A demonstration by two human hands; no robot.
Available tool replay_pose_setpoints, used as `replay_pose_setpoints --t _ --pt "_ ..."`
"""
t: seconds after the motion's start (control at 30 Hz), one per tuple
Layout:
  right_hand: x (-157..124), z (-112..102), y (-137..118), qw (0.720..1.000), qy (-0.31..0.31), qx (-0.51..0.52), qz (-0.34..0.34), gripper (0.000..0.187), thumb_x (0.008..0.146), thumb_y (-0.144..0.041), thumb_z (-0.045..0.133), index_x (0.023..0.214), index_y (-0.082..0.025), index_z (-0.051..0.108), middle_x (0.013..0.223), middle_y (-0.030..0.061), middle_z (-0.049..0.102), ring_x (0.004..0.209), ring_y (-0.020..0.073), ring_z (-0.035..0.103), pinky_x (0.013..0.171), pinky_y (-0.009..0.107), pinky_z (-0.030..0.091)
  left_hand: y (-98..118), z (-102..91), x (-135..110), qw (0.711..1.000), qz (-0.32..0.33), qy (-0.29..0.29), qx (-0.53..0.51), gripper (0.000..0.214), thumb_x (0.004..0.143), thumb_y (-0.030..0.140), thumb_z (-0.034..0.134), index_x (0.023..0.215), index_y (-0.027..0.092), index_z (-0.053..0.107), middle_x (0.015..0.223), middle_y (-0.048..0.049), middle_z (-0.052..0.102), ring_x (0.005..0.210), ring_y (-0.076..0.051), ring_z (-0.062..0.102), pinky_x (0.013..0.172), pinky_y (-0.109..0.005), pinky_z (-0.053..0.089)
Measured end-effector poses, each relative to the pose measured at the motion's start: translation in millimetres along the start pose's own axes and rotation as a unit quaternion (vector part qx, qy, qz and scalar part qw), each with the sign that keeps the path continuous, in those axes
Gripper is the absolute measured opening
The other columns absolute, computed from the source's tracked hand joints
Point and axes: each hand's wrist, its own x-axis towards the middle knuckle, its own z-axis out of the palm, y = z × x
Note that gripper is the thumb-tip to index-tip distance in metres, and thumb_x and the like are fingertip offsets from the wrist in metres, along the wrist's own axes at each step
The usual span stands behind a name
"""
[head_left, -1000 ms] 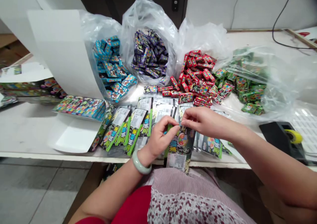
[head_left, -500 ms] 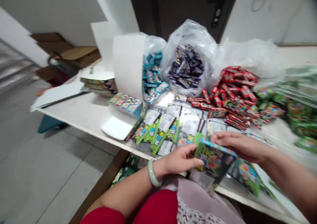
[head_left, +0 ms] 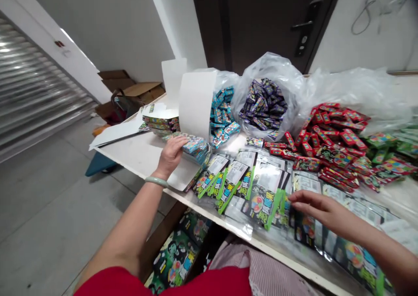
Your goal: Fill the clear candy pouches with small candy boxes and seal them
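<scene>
My left hand [head_left: 171, 156], with a pale green bangle at its wrist, has its fingers curled over the near-left end of a stack of colourful printed cards [head_left: 196, 148]. My palm hides that end of the stack. Farther right, my right hand [head_left: 313, 205] hovers low over flat printed candy packets [head_left: 261, 195]. Its fingers are loosely bent, thumb apart, and nothing shows in them. Black packets with green edges and white label panels overlap in front of me, and more packets [head_left: 355, 256] lie under my right forearm.
Behind the packets are blue small packs [head_left: 224, 110], a clear bag [head_left: 294, 86] of purple packs [head_left: 264, 104], and a pile of red packs [head_left: 336, 134]. Green packs [head_left: 382, 143] lie far right. White card flaps [head_left: 197, 104] stand upright at left. Below the table edge sits a carton of printed packets [head_left: 178, 256].
The dark box-like packet that both hands held is no longer in them. My left hand has moved left to the card stack, and my right hand is over the packets. The view has shifted left.
</scene>
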Motion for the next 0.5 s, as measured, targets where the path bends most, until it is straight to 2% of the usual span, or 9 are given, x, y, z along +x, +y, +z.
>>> replay_pose_setpoints --t 0.07,0.13,0.23,0.33,0.37,0.4,0.43,0.5 --pt "-1.5 0.2 3.0 1.0 -0.009 -0.024 -0.004 0.032 0.085 -0.049 0.054 0.098 -0.024 0.068 0.094 0.0083 0.071 0.085 0.0262 0.064 0.075 0.04 0.052 -13.5 18.9 -8.4 1.0 0.004 -0.025 -0.008 0.037 0.086 0.016 0.038 0.116 0.017 0.061 0.125 -0.0103 0.063 0.128 -0.023 0.05 0.112 -0.053 0.032" --pt "-2.8 -5.4 5.0 0.998 -0.003 -0.066 -0.01 0.029 0.087 -0.045 0.053 0.097 -0.022 0.068 0.093 0.0074 0.071 0.085 0.0253 0.065 0.075 0.039 0.051 -16.7 29.1 -13.7 0.999 0.005 -0.044 -0.022 0.044 0.081 0.013 0.038 0.119 0.017 0.059 0.13 -0.0103 0.06 0.13 -0.025 0.048 0.113 -0.056 0.029" --pt "3.4 -16.0 5.9 0.989 0.038 -0.141 -0.026 0.025 0.088 -0.039 0.051 0.096 -0.021 0.068 0.098 0.0079 0.071 0.09 0.025 0.065 0.08 0.04 0.05 -0.1 35.5 -13.1 0.999 -0.009 -0.018 -0.024 0.046 0.08 0.011 0.038 0.122 0.017 0.057 0.135 -0.012 0.055 0.134 -0.028 0.041 0.113 -0.058 0.025" --pt "27.0 -14.9 -1.3 0.97 0.09 -0.215 -0.074 0.025 0.091 -0.031 0.05 0.105 -0.018 0.066 0.106 0.0102 0.07 0.097 0.0246 0.064 0.086 0.04 0.049 49.1 44.9 -12.5 0.999 -0.012 0.035 -0.027 0.039 0.086 0.018 0.044 0.123 0.015 0.054 0.131 -0.0149 0.056 0.129 -0.028 0.046 0.111 -0.053 0.032" --pt "38.7 -10.2 -6.9 0.961 0.099 -0.24 -0.097 0.025 0.091 -0.029 0.051 0.109 -0.017 0.065 0.109 0.0112 0.069 0.1 0.0245 0.063 0.088 0.04 0.048 70.7 50.3 -14.9 0.999 0.001 0.007 -0.046 0.037 0.088 0.02 0.046 0.124 0.016 0.053 0.126 -0.0142 0.059 0.124 -0.026 0.05 0.109 -0.051 0.035" --pt "51.6 -3.4 -14.3 0.951 0.099 -0.267 -0.12 0.026 0.091 -0.027 0.051 0.112 -0.016 0.063 0.111 0.0121 0.068 0.103 0.0244 0.062 0.09 0.039 0.047 92.6 56.9 -19.0 0.996 0.033 -0.059 -0.062 0.036 0.089 0.023 0.048 0.124 0.017 0.053 0.123 -0.013 0.062 0.121 -0.026 0.053 0.109 -0.051 0.035" --pt "65.2 5.3 -23.2 0.939 0.092 -0.299 -0.141 0.028 0.092 -0.025 0.051 0.115 -0.015 0.062 0.113 0.0128 0.067 0.106 0.024 0.06 0.093 0.038 0.046 113.2 64.3 -24.6 0.989 0.052 -0.123 -0.068 0.038 0.089 0.027 0.053 0.125 0.017 0.053 0.126 -0.0133 0.06 0.124 -0.028 0.051 0.11 -0.053 0.033" --pt "91.7 26.1 -43.6 0.912 0.071 -0.366 -0.171 0.031 0.093 -0.024 0.051 0.121 -0.013 0.059 0.119 0.0132 0.065 0.112 0.0232 0.057 0.097 0.035 0.043 146.1 79.5 -38.4 0.978 0.039 -0.196 -0.055 0.037 0.089 0.029 0.055 0.124 0.018 0.054 0.134 -0.0133 0.055 0.134 -0.031 0.04 0.113 -0.059 0.026"
